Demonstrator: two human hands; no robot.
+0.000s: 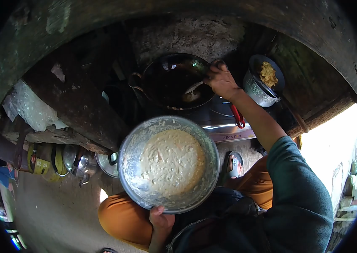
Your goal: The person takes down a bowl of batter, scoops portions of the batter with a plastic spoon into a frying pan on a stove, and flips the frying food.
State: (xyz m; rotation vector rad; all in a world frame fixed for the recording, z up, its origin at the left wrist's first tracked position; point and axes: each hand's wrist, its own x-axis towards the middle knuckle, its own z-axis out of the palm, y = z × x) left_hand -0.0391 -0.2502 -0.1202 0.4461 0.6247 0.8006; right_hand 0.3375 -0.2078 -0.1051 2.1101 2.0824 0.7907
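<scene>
Right hand point(222, 80) is clenched round a spoon point(194, 87), whose long axis is slanted down-left over the dark wok point(168, 80); the metal bowl point(128, 155) of batter point(172, 160) is gripped at its near rim by the left hand point(161, 220).

Upper garment: dark teal, matte, soft-looking fabric. Its right sleeve point(300, 185) is short, terminating near the elbow in a plain hem; the forearm point(259, 113) below is uncovered. The right hand point(222, 80) and left hand point(161, 220) are both bare. Trousers point(119, 219): orange-brown, plain, visible on both legs. At the lap: a black, creased item point(237, 215) edged by a pale, cord-like or zip-like line point(187, 229); type indeterminate. Footwear point(234, 173): right foot, open, dark sole, greyish strap, detail too small to confirm.
</scene>
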